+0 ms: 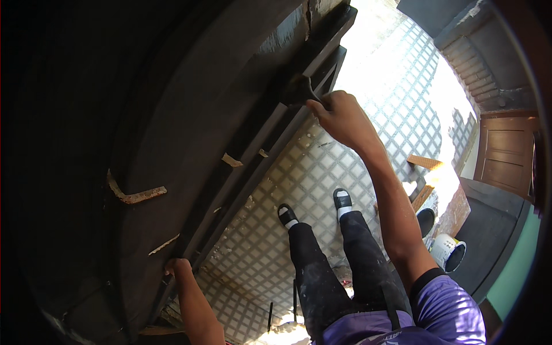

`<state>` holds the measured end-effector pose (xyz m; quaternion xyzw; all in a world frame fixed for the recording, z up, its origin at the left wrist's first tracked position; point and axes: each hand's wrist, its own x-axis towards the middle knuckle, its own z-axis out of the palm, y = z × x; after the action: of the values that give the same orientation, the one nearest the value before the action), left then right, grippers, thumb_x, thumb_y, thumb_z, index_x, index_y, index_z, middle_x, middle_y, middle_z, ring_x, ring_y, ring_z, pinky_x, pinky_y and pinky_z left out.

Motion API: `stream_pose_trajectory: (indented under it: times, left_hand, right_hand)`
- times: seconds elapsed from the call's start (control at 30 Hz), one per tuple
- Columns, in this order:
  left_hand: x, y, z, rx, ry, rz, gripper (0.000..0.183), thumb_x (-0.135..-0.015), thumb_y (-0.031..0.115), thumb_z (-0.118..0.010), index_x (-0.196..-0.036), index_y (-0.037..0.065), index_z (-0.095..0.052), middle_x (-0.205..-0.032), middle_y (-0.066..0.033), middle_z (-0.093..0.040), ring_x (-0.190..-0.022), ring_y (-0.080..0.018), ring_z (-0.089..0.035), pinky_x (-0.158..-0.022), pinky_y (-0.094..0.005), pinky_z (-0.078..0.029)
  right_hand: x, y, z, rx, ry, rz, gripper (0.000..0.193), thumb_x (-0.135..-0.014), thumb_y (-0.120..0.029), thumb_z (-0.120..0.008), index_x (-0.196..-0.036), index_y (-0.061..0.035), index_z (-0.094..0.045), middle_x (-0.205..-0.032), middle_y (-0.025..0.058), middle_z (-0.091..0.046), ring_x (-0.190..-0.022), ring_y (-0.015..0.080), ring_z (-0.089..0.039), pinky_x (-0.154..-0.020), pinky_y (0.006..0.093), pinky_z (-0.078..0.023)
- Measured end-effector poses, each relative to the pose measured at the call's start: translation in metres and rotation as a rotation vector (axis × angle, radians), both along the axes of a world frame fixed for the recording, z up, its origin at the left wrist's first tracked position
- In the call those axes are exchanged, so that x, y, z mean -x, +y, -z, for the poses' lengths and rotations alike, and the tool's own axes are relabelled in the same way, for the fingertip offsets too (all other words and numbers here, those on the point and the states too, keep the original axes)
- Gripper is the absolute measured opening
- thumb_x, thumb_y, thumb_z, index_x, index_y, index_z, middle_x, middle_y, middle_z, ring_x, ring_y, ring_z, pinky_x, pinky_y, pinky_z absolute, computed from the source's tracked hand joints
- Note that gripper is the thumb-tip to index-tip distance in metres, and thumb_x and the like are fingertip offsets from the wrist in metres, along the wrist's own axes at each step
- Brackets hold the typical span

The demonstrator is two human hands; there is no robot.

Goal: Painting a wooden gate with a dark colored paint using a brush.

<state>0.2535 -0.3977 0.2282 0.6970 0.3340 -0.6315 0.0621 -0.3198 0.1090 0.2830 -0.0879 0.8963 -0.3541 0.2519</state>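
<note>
In the head view, the right hand (342,118) is clamped on a dark flared tool (299,91) at the raised, stepped edge of a large dark panel (178,115). The left hand (178,267) is nearer the panel's bottom end; its fingers are partly hidden, so I cannot tell whether they grip it.

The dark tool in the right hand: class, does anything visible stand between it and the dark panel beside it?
Nothing visible does. The right hand holds the dark tool at the edge of the dark panel, though dark tones hide whether they touch.
</note>
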Motion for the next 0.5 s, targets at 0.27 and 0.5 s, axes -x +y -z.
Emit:
stream_pose_trajectory:
  times: [0.27, 0.5]
  left_hand:
    - [0.017, -0.006, -0.01, -0.038, 0.11, 0.167, 0.059, -0.101, 0.046, -0.02, -0.144, 0.012, -0.039, -0.153, -0.0023, -0.041, -0.136, -0.0251, -0.041, -0.112, -0.046, -0.029]
    - [0.032, 0.0, -0.012, -0.099, 0.118, 0.16, 0.052, -0.102, 0.042, -0.022, -0.139, 0.014, -0.043, -0.15, -0.0014, -0.045, -0.134, -0.0234, -0.044, -0.11, -0.0465, -0.03]
  right_hand:
    - [-0.019, -0.013, -0.005, 0.493, 0.08, 0.16, 0.054, -0.096, -0.05, -0.058, -0.075, -0.0009, -0.069, -0.055, 0.0005, -0.05, -0.047, 0.0062, -0.043, -0.044, 0.0281, -0.031]
    - [-0.028, -0.027, -0.036, 0.034, 0.137, 0.04, 0.05, -0.095, -0.035, -0.063, -0.07, 0.0072, -0.066, -0.052, 0.0176, -0.055, -0.045, 0.0302, -0.055, -0.048, 0.0406, -0.041]
